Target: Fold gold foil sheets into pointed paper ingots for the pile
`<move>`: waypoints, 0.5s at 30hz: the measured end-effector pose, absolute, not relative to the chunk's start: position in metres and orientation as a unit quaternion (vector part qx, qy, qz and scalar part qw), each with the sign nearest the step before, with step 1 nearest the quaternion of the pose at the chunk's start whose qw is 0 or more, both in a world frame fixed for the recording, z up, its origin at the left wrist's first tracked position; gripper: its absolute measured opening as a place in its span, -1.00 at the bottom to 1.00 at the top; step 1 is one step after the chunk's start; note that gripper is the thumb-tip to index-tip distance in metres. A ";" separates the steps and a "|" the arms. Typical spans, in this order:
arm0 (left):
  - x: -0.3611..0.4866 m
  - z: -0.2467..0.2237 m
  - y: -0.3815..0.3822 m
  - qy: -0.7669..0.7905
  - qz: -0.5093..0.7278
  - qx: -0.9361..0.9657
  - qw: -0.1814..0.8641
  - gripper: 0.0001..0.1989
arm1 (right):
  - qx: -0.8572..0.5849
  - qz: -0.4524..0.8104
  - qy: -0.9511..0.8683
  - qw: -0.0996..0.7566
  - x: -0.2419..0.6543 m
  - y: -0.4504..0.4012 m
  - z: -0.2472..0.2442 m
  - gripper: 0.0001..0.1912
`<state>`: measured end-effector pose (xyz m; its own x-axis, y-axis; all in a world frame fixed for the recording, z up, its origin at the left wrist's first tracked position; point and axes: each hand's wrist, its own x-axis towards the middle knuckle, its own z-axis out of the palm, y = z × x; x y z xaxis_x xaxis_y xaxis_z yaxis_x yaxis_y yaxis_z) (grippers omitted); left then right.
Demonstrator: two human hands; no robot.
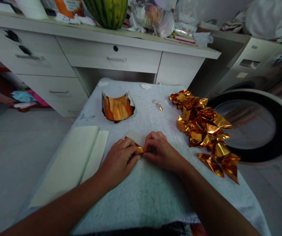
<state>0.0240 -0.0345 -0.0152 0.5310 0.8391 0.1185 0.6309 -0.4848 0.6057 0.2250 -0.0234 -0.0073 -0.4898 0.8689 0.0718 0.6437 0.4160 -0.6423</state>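
My left hand [119, 160] and my right hand [162, 152] meet over the middle of the cloth-covered table, fingers pinched on a small piece of gold foil paper [140, 149]. Its pale backing shows behind the fingers, while most of the piece is hidden under them. Beyond my hands, a curled stack of gold foil sheets [118, 109] stands with its edges turned up. To the right of my right hand lies a heap of folded gold foil pieces [202, 121]. Pale yellow paper [65, 160] lies in a folded pile beside my left hand.
Small gold foil scraps [160, 106] lie near the table's far side. A white drawer cabinet [91, 54] stands behind, with a watermelon [107, 13] and a glass bowl [148, 16] on top. At right, a washing machine's round door [251, 124] hangs open beside the table.
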 end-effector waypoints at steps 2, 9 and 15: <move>0.025 -0.016 -0.034 0.448 0.204 0.832 0.255 -0.89 | -0.471 0.282 -0.813 0.195 0.226 -0.023 -0.006 -0.94; 0.028 -0.015 -0.037 0.476 0.223 0.809 0.261 -0.87 | -0.497 0.266 -0.807 0.177 0.226 -0.023 -0.004 -0.95; 0.026 -0.019 -0.037 0.475 0.234 0.806 0.265 -0.96 | -0.507 0.266 -0.800 0.177 0.224 -0.023 -0.004 -0.96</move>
